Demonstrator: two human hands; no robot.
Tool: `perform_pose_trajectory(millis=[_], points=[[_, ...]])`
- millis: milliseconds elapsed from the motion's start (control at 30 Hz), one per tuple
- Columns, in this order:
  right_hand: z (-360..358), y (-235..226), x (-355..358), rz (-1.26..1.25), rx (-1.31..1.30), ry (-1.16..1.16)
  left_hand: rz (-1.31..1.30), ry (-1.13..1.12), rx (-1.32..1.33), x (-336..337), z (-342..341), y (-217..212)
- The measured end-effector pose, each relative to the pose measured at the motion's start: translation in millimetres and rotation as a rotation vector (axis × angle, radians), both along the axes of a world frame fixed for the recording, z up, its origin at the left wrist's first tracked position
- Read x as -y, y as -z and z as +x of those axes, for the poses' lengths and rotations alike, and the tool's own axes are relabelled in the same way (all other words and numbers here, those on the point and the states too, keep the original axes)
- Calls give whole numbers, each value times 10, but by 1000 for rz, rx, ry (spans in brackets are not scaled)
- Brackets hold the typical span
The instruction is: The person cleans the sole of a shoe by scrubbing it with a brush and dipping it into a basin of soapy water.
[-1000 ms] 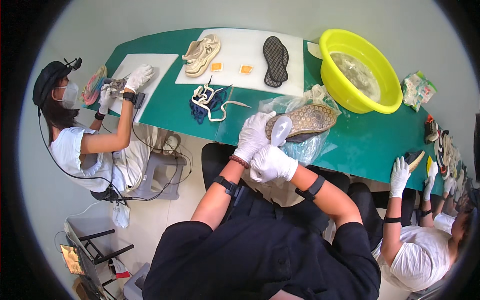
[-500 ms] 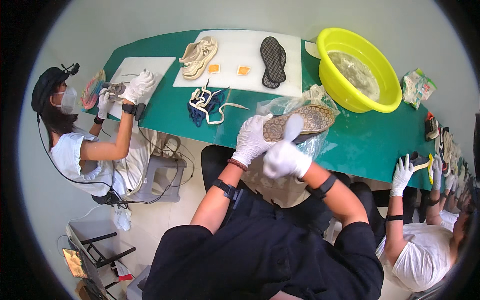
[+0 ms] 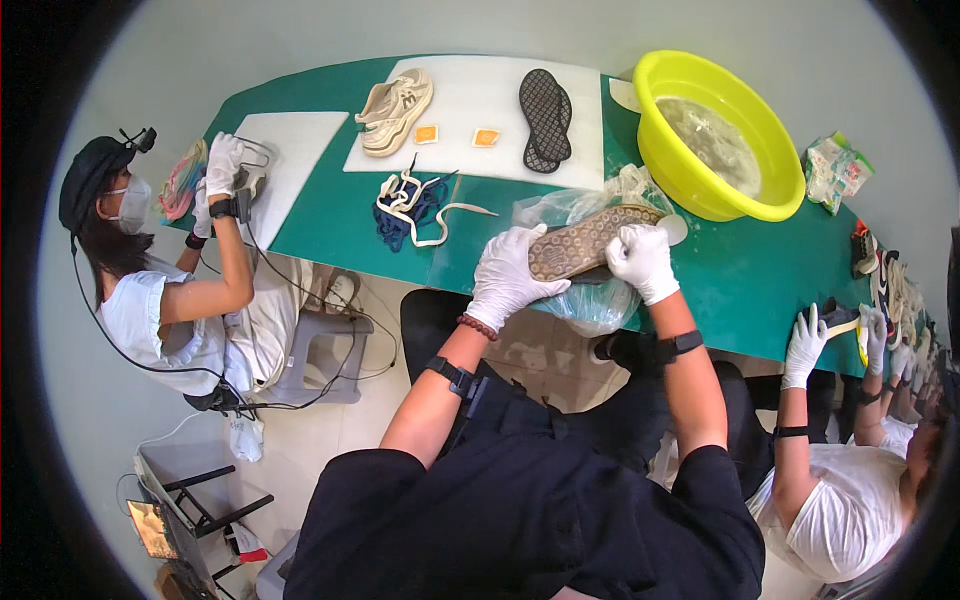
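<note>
A shoe point(image 3: 578, 246) lies sole up above the table's near edge, its brown patterned tread showing. My gloved left hand point(image 3: 512, 270) is closed round its left end. Over the shoe's right end, my gloved right hand point(image 3: 642, 262) is clenched on a white oval-headed brush point(image 3: 674, 229). The brush head pokes out beyond my knuckles; its handle and bristles are hidden. Clear plastic film point(image 3: 600, 305) lies crumpled under the shoe. Two dark insoles point(image 3: 545, 120) and a beige shoe point(image 3: 397, 110) rest on a white foam board point(image 3: 465, 85) farther back.
A yellow basin point(image 3: 655, 160) of cloudy water stands at the back right. White and blue shoelaces point(image 3: 415, 212) lie left of my hands, and two small orange packets point(image 3: 486, 137) on the board. Co-workers handle shoes on both sides; a plastic pouch point(image 3: 836, 172) sits beyond the basin.
My right hand has moved right and up with the brush, from the sole's middle to its right end. My left hand keeps its hold. The co-worker at left has raised a hand differently.
</note>
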State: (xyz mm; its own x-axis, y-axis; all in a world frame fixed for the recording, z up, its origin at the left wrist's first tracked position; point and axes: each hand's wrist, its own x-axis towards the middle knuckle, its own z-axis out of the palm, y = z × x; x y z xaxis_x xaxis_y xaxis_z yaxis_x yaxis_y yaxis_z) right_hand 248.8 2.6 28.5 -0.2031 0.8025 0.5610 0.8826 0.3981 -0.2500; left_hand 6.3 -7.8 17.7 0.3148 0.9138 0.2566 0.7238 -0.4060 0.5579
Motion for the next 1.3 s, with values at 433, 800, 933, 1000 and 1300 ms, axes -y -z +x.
perform_pose_trajectory(millis=[433,800,933,1000,1300], points=[[-719,-158,348,-99,78,-333,22,7,-17,-51,3,95],[-778,-194,210,-78,-29,-325,18,-7,-39,-72,-36,187],[-1002,-211,407,-145,151,-600,45,2,-11,-54,-46,211],[-636,-165,99,-131,63,-360,56,17,9,-18,-7,78],[-1025,-232,245,-115,52,-668,116,-17,-54,-207,-90,564]])
